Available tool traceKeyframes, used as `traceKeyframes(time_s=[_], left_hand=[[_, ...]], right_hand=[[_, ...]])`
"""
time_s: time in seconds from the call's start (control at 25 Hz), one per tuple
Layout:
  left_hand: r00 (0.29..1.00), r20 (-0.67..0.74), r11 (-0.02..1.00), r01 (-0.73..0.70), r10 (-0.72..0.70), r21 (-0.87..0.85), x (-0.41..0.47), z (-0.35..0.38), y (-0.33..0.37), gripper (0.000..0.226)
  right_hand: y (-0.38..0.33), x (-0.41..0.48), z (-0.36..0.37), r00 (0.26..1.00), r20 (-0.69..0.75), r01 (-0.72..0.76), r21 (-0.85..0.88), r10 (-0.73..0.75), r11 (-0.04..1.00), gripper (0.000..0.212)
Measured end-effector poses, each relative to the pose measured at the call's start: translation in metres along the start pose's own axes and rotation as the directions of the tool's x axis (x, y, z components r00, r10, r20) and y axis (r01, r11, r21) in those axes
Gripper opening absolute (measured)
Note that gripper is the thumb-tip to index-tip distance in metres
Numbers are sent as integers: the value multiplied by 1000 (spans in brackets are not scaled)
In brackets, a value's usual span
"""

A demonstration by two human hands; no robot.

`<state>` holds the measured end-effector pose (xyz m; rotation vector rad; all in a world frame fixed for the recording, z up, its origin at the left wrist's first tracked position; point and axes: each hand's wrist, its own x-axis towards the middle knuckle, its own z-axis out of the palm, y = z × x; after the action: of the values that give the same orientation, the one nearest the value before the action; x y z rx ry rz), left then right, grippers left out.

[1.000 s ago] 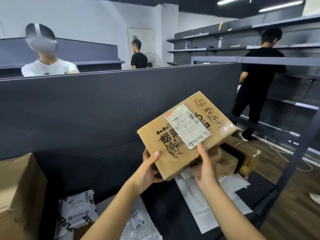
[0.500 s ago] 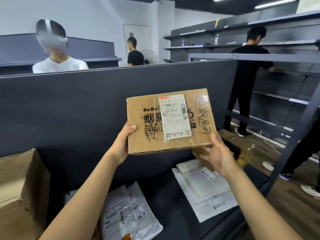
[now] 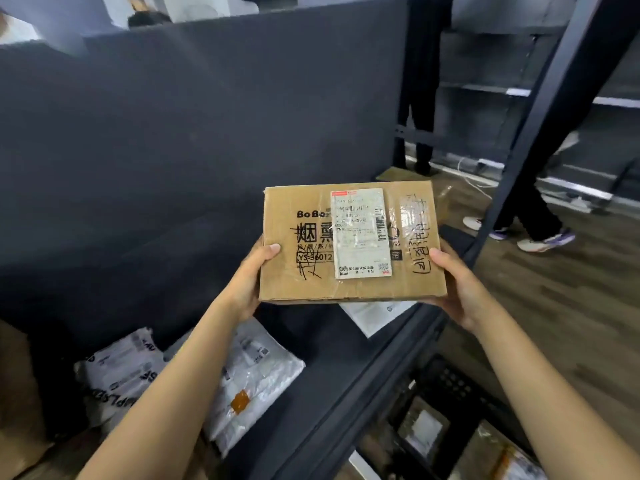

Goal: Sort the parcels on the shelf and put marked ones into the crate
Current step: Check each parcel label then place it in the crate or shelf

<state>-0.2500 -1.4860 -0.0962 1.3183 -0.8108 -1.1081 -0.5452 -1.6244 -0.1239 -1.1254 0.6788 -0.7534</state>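
I hold a flat cardboard box (image 3: 298, 282) level in front of me, above the front edge of the dark shelf (image 3: 332, 386). It carries a white shipping label and black handwritten marks on its top face. My left hand (image 3: 251, 275) grips its left edge, thumb on top. My right hand (image 3: 457, 282) grips its right edge the same way. Below the shelf at the lower right, a dark crate (image 3: 453, 389) shows, with parcels inside it.
White poly-bag parcels (image 3: 263, 372) lie on the shelf under my left arm, another (image 3: 117, 372) further left, and a white bag (image 3: 374, 313) under the box. A cardboard box (image 3: 17, 393) stands at far left. A shelf post (image 3: 540, 109) rises at right; people's legs (image 3: 533, 209) stand beyond.
The view has tilted downward and the crate has come into sight. The box has come down and slightly right, now lying flatter, still held by both hands.
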Motion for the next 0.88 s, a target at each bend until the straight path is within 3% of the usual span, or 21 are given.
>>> traceKeyframes(time_s=[0.2, 0.36, 0.48, 0.64, 0.88], left_hand=[[974, 189, 992, 129, -129, 15, 9, 79, -55, 41], [928, 266, 965, 248, -262, 83, 16, 149, -92, 59], [903, 282, 947, 303, -322, 110, 22, 199, -113, 59], [873, 325, 931, 356, -362, 81, 24, 260, -151, 37], [820, 388, 905, 410, -421, 114, 33, 311, -190, 39]], right_hand=[[37, -64, -81, 973, -226, -31, 107, 55, 994, 44], [58, -116, -143, 933, -347, -32, 176, 92, 984, 49], [65, -150, -180, 892, -427, -50, 227, 146, 973, 62], [68, -192, -227, 856, -478, -73, 266, 197, 961, 67], [96, -222, -267, 783, -555, -93, 342, 281, 935, 66]])
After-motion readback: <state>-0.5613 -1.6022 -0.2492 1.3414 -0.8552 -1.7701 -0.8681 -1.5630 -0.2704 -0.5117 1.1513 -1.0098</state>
